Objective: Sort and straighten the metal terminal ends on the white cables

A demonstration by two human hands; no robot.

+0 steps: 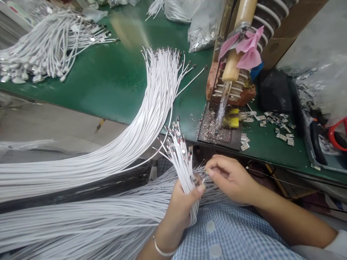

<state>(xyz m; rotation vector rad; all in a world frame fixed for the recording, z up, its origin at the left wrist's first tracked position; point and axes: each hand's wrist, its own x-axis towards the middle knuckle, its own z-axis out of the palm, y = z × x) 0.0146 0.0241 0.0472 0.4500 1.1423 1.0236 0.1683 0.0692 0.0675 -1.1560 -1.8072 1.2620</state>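
My left hand, with a white bangle at its wrist, is wrapped round a bundle of white cables. Small metal connectors and bared coloured wire ends stick up at the top of this bundle. Just right of its thumb, my right hand has thumb and forefinger pinched together; something tiny shows at the tips, too small to name. Many more loose white cables run leftward beneath both hands. Beyond them a large sheaf of white cables curves up onto the green table, connector ends lying at the back.
A soldering iron wrapped with pink cloth rests on a coil stand, tip down over a solder-spattered plate. Loose metal connectors lie to its right, beside a tray with red-handled scissors. Another cable pile is at upper left.
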